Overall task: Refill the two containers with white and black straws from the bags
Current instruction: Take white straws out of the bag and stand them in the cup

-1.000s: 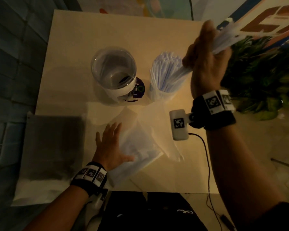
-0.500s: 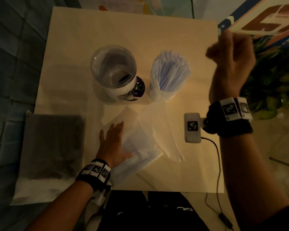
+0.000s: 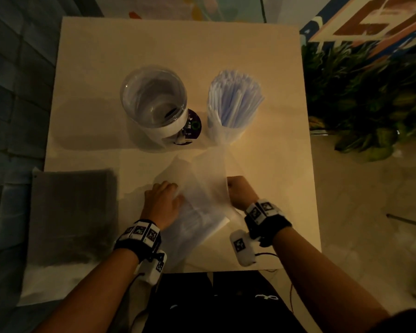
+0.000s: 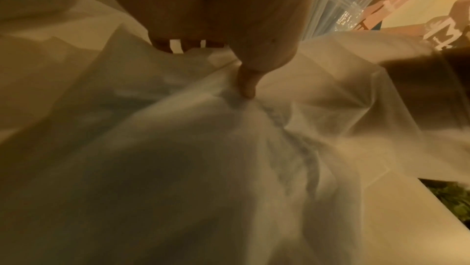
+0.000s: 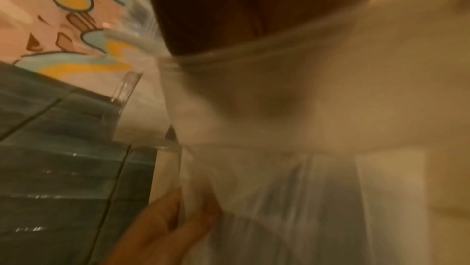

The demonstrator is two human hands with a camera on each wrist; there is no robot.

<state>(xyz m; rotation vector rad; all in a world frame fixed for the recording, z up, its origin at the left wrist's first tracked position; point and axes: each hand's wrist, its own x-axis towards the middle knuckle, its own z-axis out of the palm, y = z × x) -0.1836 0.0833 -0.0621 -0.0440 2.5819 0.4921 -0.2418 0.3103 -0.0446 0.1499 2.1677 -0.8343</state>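
Observation:
A clear bag of white straws (image 3: pixel 202 198) lies on the table's near middle. My left hand (image 3: pixel 165 200) grips its left side, and in the left wrist view the thumb (image 4: pixel 246 85) pinches the film (image 4: pixel 178 168). At the bag's right edge my right hand (image 3: pixel 238 191) is curled on it; the right wrist view shows film (image 5: pixel 305 148) stretched across that hand, fingers hidden. Behind stand an empty clear container (image 3: pixel 154 99) and, to its right, a container packed with white straws (image 3: pixel 233 102). A bag of black straws (image 3: pixel 75 212) lies at the left.
The beige table (image 3: pixel 178 44) ends just behind my wrists and close to the right container's side. A purple disc (image 3: pixel 193 127) sits at the empty container's foot. Green plants (image 3: pixel 370 92) stand off the table's right edge.
My right hand let go of a bundle of white straws at the right container, then dropped to the bag's right edge. My left hand went from flat on the bag to gripping it.

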